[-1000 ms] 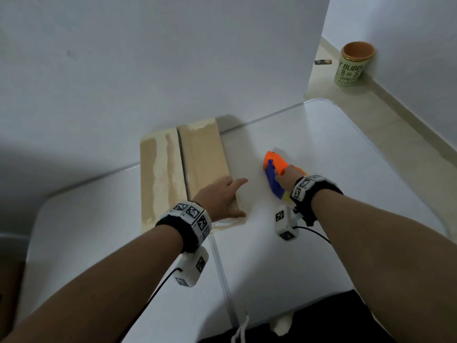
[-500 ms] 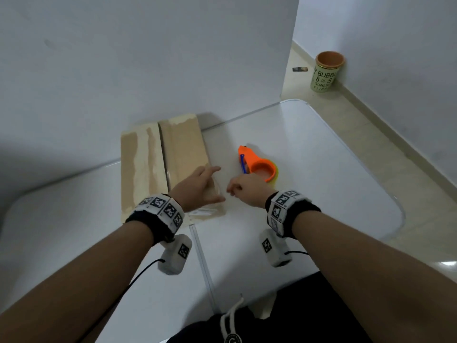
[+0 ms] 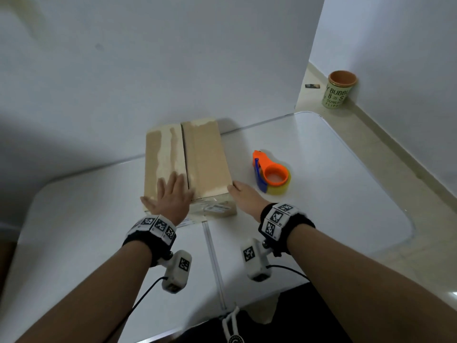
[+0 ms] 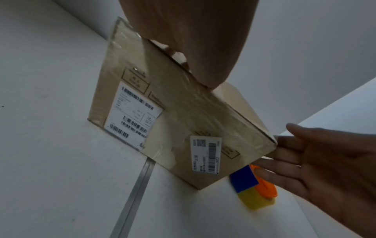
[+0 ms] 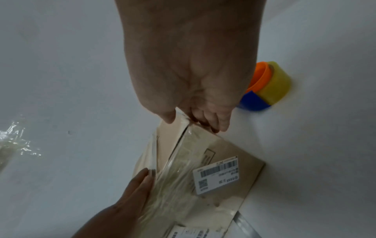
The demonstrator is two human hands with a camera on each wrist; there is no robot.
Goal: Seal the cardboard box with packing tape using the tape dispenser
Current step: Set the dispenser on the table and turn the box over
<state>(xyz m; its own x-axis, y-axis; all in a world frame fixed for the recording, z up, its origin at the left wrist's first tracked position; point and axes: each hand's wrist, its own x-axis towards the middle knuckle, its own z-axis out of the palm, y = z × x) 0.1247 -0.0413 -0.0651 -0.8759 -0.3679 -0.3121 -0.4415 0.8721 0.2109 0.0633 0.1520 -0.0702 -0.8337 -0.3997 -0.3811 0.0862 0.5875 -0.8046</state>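
A brown cardboard box [image 3: 197,154] lies on the white table [image 3: 321,194] against the wall, its two top flaps meeting at a middle seam. My left hand [image 3: 170,196] lies flat, fingers spread, on the near end of the box top. My right hand [image 3: 243,196] touches the box's near right corner with straight fingers. The orange and blue tape dispenser [image 3: 269,173] with a yellowish roll lies on the table just right of the box, untouched. In the left wrist view the box [image 4: 179,122] shows white barcode labels and old clear tape on its near side.
A green and orange cup [image 3: 338,89] stands on the floor by the far right wall. A metal seam [image 3: 212,256] runs down the table's middle toward me. The wall rises directly behind the box. Crumpled clear film [image 5: 14,141] shows in the right wrist view.
My right hand has let go of the tape dispenser, left it on the table, and moved left to the box's corner. My left hand has shifted onto the near end of the box top.
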